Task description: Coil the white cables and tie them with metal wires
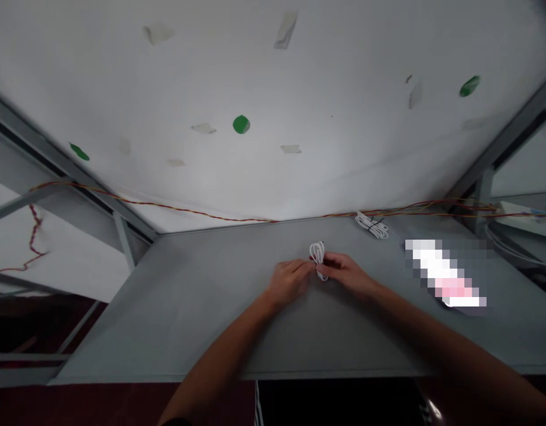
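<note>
A coiled white cable [317,253] is held upright a little above the grey shelf, its loops fanning out at the top and gathered at the middle. My right hand [346,273] grips the bundle from the right, thumb and fingers closed around its waist. From the left, my left hand [293,279] pinches at the same narrow middle; whether a thin tie is between those fingertips is too small to tell. Beyond my right hand lies a second white cable bundle [371,226], bound with a black tie.
A grey shelf [202,307] spans the view, with a white panel [264,177] behind it. Red and yellow twisted wires [179,208] run along the back edge. On the right lies a blurred-out bright object [445,275]. Metal frame posts [124,239] stand at both sides.
</note>
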{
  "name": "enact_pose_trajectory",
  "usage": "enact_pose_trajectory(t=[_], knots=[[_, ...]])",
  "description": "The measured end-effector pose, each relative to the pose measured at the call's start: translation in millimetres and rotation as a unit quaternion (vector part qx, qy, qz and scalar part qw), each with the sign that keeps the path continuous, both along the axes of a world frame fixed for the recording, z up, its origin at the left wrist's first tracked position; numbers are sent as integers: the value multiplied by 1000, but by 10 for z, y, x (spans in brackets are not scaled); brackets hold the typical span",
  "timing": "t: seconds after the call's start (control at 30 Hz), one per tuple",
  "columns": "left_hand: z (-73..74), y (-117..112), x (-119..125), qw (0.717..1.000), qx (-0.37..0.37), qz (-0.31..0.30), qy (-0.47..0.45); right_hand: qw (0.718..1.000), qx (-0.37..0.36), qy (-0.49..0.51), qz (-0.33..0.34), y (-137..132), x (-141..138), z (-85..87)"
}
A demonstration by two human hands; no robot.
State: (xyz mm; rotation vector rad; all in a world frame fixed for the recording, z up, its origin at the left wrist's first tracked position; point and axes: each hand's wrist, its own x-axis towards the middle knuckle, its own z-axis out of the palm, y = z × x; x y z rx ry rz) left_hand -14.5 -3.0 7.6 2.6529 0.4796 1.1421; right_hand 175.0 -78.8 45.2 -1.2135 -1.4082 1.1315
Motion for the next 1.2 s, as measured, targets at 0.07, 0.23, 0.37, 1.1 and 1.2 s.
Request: enact_pose_trajectory(t=[0.07, 0.23, 0.37, 1.1, 1.2], knots=[[41, -21, 27, 995, -98, 10, -18, 995, 72, -61, -11, -2, 23, -8], [133, -77, 92, 923, -376, -38, -71, 956, 227, -176, -56, -32, 46, 2], [136, -125, 105, 942, -317, 14, -113, 984, 143, -75, -73, -13, 49, -11], [38, -146, 30, 997, -58, 7, -41, 988, -151, -44, 0, -41, 93, 132], [36, -107, -27, 1000, 9, -14, 14, 992, -111, -11, 60, -67, 91, 151]])
